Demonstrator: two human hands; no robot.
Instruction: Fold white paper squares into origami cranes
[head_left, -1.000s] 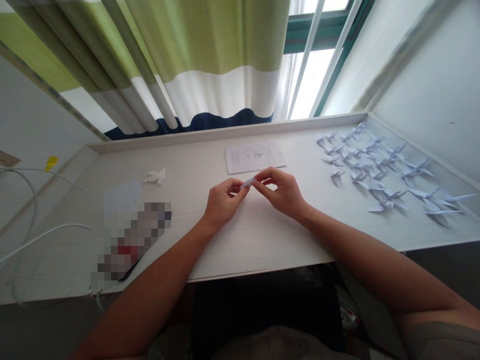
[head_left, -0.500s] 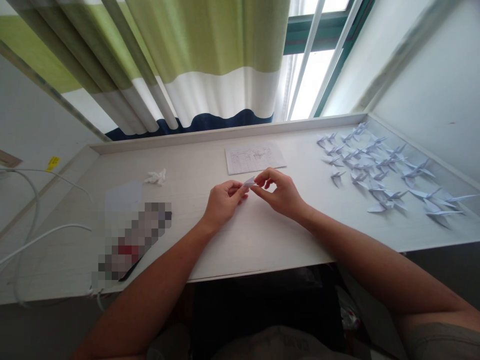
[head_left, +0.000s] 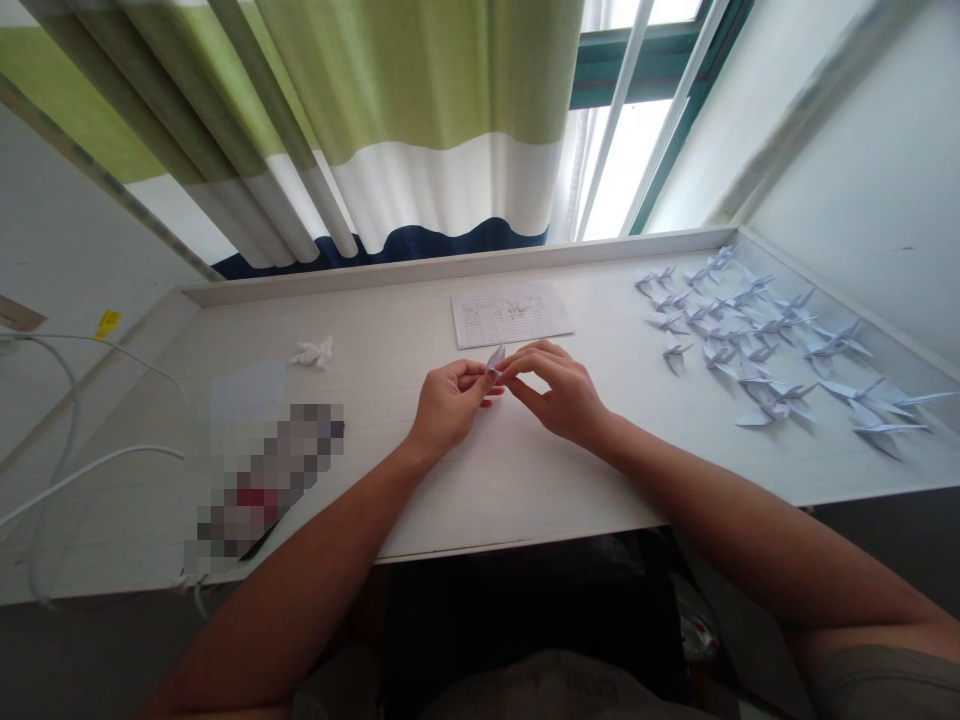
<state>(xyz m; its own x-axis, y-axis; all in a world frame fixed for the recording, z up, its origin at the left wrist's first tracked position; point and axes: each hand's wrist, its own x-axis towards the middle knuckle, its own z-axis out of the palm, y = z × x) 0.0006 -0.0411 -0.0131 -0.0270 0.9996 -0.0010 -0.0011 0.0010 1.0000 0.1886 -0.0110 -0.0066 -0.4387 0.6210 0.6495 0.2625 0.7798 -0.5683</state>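
Above the middle of the white desk (head_left: pixel 480 490), my left hand (head_left: pixel 448 405) pinches a small piece of folded white paper (head_left: pixel 496 357) between thumb and fingers. One pointed flap of it stands up. My right hand (head_left: pixel 556 385) meets it from the other side, thumb and fingertips closed at the paper's right edge. Fingers partly cover the lower part of the paper. Many folded paper cranes (head_left: pixel 757 350) lie spread over the right end of the desk, well apart from my hands.
Behind my hands lies a printed sheet (head_left: pixel 512 316). To the left are a crumpled white tissue (head_left: pixel 312 353), pale paper sheets (head_left: pixel 247 388), a pixelated dark-edged object (head_left: pixel 270 485) and white cables (head_left: pixel 90 480). A raised rim (head_left: pixel 420 268) borders the desk's back, before a curtain (head_left: pixel 420 120).
The folded paper has turned so its point now rises more upright. My right fingers have straightened and moved in closer to my left fingertips.
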